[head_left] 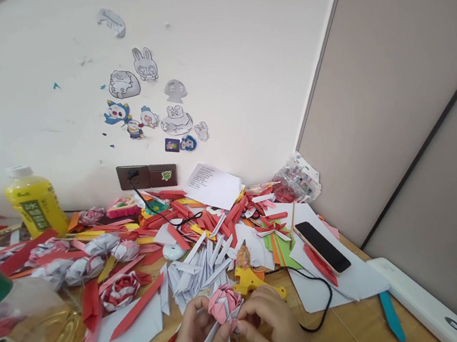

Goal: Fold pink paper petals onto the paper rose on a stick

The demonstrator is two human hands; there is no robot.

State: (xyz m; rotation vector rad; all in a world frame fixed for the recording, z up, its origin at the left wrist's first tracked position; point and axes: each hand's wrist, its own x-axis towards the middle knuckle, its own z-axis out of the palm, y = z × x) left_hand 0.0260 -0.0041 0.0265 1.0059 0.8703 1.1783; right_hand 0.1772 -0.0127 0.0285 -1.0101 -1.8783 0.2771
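A pink and white folded paper flower [224, 304] is held between both hands near the table's front edge. My left hand [201, 341] has its fingers closed around the flower's left side, the thumb at its base. My right hand [268, 323] pinches the lower right of the flower with thumb and fingertips. White paper strips stick out below the bloom, and a thin pale stem runs down between the hands. Right behind the flower lies a yellow glue gun [247, 278]. A heap of folded white paper strips [199, 270] spreads just beyond my left hand.
At left stand a clear handled jug [18, 332] and a yellow drink bottle [35, 205]. Finished paper flowers [121, 290] lie nearby. A phone [322, 247] rests on white paper at right, beside a black cable [325, 319]. A wall rises behind.
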